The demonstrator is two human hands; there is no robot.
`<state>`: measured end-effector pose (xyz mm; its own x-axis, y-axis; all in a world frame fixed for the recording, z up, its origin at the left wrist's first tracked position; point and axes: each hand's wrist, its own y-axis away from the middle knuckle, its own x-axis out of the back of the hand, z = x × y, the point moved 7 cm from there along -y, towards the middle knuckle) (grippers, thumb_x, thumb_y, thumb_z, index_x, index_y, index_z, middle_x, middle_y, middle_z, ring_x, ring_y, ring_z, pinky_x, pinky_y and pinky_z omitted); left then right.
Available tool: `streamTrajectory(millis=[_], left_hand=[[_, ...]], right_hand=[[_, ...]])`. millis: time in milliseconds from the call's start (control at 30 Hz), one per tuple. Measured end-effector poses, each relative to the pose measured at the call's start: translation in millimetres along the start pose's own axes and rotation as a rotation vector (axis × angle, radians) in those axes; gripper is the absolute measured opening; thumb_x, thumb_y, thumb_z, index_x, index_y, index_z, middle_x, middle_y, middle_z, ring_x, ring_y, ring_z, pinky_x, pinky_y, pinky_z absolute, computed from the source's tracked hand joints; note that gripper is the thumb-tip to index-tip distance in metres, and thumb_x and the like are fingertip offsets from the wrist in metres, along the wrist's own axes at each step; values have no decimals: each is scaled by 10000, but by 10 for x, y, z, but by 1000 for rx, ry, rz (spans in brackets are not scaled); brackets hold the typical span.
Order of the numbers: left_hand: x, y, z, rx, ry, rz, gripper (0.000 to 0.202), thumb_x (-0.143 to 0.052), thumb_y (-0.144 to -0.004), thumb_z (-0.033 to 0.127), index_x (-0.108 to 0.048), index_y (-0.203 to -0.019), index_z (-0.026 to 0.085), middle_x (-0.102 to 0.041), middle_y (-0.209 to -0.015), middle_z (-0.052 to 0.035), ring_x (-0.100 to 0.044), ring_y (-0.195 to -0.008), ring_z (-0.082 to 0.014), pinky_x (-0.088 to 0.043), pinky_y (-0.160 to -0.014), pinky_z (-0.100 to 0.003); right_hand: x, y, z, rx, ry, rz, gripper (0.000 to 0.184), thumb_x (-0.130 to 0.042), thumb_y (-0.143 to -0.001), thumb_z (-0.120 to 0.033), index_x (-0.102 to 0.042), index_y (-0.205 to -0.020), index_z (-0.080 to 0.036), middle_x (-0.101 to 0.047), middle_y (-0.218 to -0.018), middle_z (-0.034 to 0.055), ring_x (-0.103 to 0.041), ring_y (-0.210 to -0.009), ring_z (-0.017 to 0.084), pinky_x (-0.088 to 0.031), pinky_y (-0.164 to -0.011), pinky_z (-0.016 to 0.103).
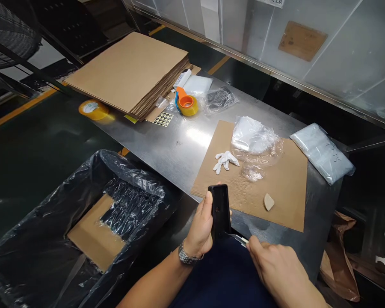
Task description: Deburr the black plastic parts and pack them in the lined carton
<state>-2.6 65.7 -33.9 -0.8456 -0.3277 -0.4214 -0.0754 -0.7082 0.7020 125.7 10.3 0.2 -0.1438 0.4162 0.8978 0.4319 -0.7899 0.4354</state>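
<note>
Black part (220,209) gripped upright.
Left hand (199,231) fingers wrap it; right hand (280,267) pinches a small tool (240,238) at its base.

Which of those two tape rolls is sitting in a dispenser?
The tape roll just right of the cardboard stack: it sits in an orange dispenser. The other roll, left of the stack, lies bare on the table.

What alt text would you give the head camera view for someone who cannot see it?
A person's left hand grips a black flat part upright by a steel table, while the right hand pinches a thin pale tool at its base. A cardboard sheet beyond carries a white glove and clear bags.
</note>
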Motion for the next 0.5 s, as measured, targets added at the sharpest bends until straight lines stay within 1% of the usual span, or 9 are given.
streamTrajectory(millis=[33, 100, 200, 267, 333, 400, 433, 467, 500], left_hand=[[2, -2, -2, -8, 13, 4, 541, -392, -815, 538, -420, -1268, 242, -600, -687, -32, -575, -566, -136, -499, -510, -258], [5, -7, -2, -29, 34, 12, 536, -393, -819, 530, -413, -1273, 247, -591, -678, -22, -576, -564, -133, -500, -514, -256], [2, -14, 15, -63, 65, 16, 540, -400, -818, 525, -400, -1283, 250, -590, -699, -22, -576, -564, -135, -504, -516, -265], [-4, -16, 37, -81, 92, 11, 546, -403, -817, 526, -395, -1287, 250, -599, -734, -31, -579, -577, -135, -509, -532, -273], [-10, -18, 62, -95, 111, 6, 537, -399, -819, 524, -397, -1285, 256, -606, -757, -35, -585, -596, -137, -515, -553, -280], [-14, -20, 81, -101, 121, 1, 523, -391, -824, 521, -402, -1279, 264, -610, -757, -33, -590, -608, -140, -519, -563, -283], [-16, -21, 83, -97, 129, -1, 519, -391, -824, 521, -406, -1275, 265, -612, -757, -32, -593, -612, -140, -520, -565, -282], [-18, -23, 79, -88, 139, -4, 515, -393, -824, 521, -410, -1272, 266, -614, -760, -31, -595, -613, -138, -521, -567, -280], [-20, -25, 72, -75, 149, -8, 511, -395, -823, 521, -414, -1267, 267, -616, -762, -29, -597, -613, -137, -522, -570, -278]], right_hand=[[-24, -9, 8, -10, -34, -33, 93, -447, -860, -195, -440, -772, -222, -622, -535, -45, -598, -395, 193, -36, -408, 306], [-63, -25, 29, -28, -106, -91, 178, -343, -913, -246, -450, -772, -225, -620, -529, -27, -606, -427, 199, -66, -410, 300], [-91, -54, 96, -68, -265, -119, 324, -215, -944, -317, -463, -759, -220, -592, -535, 4, -595, -485, 194, -157, -430, 274], [-130, -74, 148, -87, -502, -121, 382, -190, -945, -366, -461, -723, -212, -566, -556, 5, -572, -533, 165, -242, -468, 250], [-221, -87, 169, -91, -869, -175, 426, -180, -937, -429, -463, -712, -202, -497, -501, -25, -505, -488, 119, -298, -493, 222], [-320, -83, 153, -99, -1231, -269, 456, -182, -918, -496, -474, -742, -192, -404, -427, -66, -388, -390, 82, -292, -448, 196], [-353, -78, 145, -112, -1357, -302, 467, -187, -908, -521, -480, -766, -185, -368, -406, -81, -333, -360, 73, -271, -418, 188], [-366, -73, 145, -128, -1433, -310, 473, -196, -901, -536, -483, -788, -179, -354, -402, -88, -302, -351, 68, -251, -402, 184], [-357, -70, 151, -140, -1460, -292, 472, -204, -898, -541, -485, -798, -175, -355, -408, -89, -295, -357, 67, -241, -400, 184]])
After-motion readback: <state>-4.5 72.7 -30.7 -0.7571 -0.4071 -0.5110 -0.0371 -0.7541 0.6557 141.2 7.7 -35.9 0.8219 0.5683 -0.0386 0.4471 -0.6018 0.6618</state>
